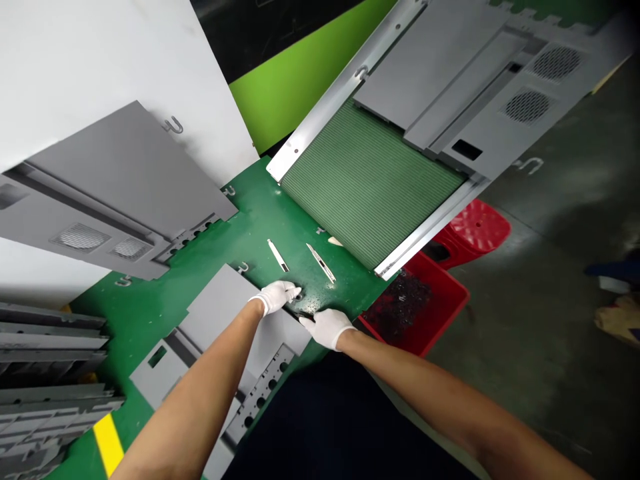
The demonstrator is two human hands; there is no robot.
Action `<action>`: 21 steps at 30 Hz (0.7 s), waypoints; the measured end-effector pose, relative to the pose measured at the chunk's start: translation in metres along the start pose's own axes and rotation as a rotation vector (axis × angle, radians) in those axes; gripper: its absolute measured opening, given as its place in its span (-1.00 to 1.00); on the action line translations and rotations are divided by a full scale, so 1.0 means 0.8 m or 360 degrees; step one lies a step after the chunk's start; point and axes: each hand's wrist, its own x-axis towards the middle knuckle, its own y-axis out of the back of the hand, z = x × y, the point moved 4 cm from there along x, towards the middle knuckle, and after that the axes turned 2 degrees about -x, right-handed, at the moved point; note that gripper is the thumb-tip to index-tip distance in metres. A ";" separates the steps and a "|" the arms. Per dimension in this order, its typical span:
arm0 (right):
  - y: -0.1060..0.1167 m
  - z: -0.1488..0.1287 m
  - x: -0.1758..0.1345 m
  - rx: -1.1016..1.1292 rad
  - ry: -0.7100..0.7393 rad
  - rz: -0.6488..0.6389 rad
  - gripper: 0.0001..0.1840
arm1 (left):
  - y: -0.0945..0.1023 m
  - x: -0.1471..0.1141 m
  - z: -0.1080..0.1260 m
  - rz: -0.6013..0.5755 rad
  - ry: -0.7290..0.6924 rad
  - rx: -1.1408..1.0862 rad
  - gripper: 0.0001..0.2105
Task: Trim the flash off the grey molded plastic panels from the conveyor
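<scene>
A grey plastic panel [215,310] with slots and a row of round holes lies on the green table in front of me. My left hand [277,297], in a white glove, is at the panel's far edge. Its fingers are pinched together by a small dark bit whose kind I cannot make out. My right hand [330,328], also gloved, is closed near the panel's right corner, with a thin dark thing at its fingertips, too small to name. Beyond the hands lie a white utility knife [278,256] and a second slim knife [321,263].
A green ribbed conveyor belt [370,180] carries another grey panel [450,73]. A further panel [130,173] leans against the white wall at left. Stacked grey panels [50,373] stand at lower left. Right of the table are a red bin [445,313] with dark scraps and a red stool [480,227].
</scene>
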 end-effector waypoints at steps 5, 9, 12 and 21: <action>-0.009 0.043 -0.030 0.0324 -0.0222 0.0077 -0.07 | -0.034 -0.003 0.069 0.0049 -0.0165 -0.0216 -0.50; -0.026 0.065 -0.063 0.0475 -0.0322 0.0071 -0.17 | -0.041 -0.004 0.127 0.0030 -0.0540 -0.0380 -0.55; -0.035 0.070 -0.078 0.0563 -0.0366 0.0082 -0.23 | 0.030 0.006 0.091 0.0581 -0.0342 0.0083 -0.56; -0.010 0.019 -0.048 0.0612 -0.0129 0.0169 -0.26 | 0.190 -0.024 -0.115 0.0551 0.0470 0.0217 -0.48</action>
